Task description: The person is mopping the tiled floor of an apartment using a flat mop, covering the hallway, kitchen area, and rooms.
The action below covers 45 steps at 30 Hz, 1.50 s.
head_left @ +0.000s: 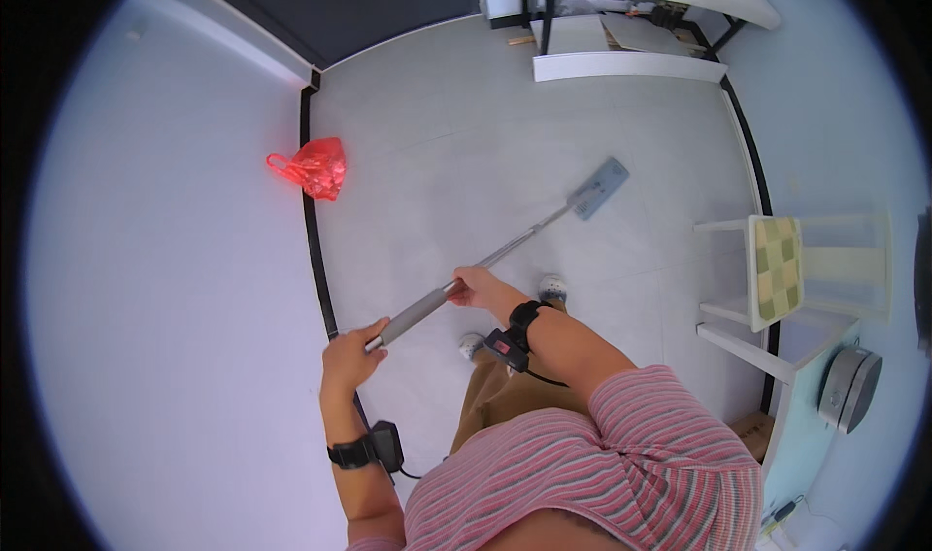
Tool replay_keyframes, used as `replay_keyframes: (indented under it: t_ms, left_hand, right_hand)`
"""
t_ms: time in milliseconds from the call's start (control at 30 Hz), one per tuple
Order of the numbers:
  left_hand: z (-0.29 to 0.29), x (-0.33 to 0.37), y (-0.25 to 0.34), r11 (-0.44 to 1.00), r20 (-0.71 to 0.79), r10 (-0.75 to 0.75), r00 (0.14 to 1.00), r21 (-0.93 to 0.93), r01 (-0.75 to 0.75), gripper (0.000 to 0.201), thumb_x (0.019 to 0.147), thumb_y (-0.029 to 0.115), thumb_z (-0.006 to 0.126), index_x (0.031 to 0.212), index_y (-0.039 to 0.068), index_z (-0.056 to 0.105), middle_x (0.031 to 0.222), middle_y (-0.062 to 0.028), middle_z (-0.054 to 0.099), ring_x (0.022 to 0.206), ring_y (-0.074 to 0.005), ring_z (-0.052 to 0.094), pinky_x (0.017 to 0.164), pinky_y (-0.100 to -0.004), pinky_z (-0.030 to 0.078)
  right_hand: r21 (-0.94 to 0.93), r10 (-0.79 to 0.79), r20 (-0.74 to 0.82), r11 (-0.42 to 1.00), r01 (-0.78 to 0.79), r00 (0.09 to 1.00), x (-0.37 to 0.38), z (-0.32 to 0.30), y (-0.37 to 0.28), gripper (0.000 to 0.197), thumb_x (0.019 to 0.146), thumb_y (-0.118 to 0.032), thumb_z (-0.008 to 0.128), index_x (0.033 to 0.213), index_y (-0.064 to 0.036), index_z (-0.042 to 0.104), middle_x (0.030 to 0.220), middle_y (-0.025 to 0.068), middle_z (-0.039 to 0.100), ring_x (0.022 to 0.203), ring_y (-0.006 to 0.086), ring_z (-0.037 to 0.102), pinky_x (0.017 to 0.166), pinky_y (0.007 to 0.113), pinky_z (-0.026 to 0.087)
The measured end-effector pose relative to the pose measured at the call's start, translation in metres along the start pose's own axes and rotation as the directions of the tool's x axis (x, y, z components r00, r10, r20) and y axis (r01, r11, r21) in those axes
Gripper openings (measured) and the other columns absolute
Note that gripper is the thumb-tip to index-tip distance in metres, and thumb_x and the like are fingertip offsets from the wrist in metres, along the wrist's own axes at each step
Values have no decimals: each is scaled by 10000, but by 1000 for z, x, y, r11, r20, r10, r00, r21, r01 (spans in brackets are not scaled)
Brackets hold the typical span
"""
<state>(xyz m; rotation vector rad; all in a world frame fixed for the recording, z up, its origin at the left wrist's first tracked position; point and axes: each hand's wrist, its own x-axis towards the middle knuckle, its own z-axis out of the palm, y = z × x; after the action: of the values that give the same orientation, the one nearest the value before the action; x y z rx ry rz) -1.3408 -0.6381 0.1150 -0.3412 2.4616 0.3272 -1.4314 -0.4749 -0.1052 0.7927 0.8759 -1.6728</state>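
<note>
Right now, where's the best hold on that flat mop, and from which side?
On the mop handle's thick grey upper sleeve, from above: it slants toward the person, head flat on the floor. Left hand wraps its end, right hand further down.

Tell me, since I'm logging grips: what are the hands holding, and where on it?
Both grip a flat grey floor mop: left hand at the handle's top end, right hand further down the metal handle.
</note>
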Motion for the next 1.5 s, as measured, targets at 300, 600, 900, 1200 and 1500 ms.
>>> replay_keyframes:
  t_ms: [300,600,900,1200,1500]
  left_hand:
    - [94,-83,-147,863,-32,-310,950,-429,268,512,631,167,602,1123,217,472,894,-131,579,786,-273,561,689,-340,431]
    - [69,-153,-199,749,-29,-558,829,-449,488,522,593,133,603,1104,160,497,771,-117,600,685,-230,582,636,-307,437]
    - [74,-100,-176,814,-43,-357,933,-504,288,551,563,140,602,1101,197,495,790,-156,578,733,-298,556,655,-336,436]
    - [72,-19,-65,954,-56,-56,997,-298,37,531,624,180,555,1142,221,448,853,-135,574,808,-293,537,718,-370,425]
    - [92,-25,-60,935,-100,-149,984,-338,107,477,685,236,550,1145,208,427,835,-111,582,765,-299,540,666,-383,433]
  right_hand:
    - [-578,115,-44,808,-119,992,73,135,102,105,655,-37,484,697,55,511,645,190,567,544,291,586,485,377,494]
    - [-645,228,10,745,-168,974,90,241,196,87,654,-31,471,662,51,500,613,194,547,516,294,573,471,394,485]
    - [-490,-10,-8,872,5,1000,91,181,138,105,594,-44,493,646,46,479,582,198,526,482,305,544,453,413,464]
    - [-459,-35,-160,888,-42,987,50,49,23,108,623,-119,510,646,-15,491,578,128,536,510,233,543,492,342,450]
    - [-620,24,-163,775,-121,986,65,50,19,111,619,-119,510,634,-10,522,590,132,562,518,222,566,480,318,450]
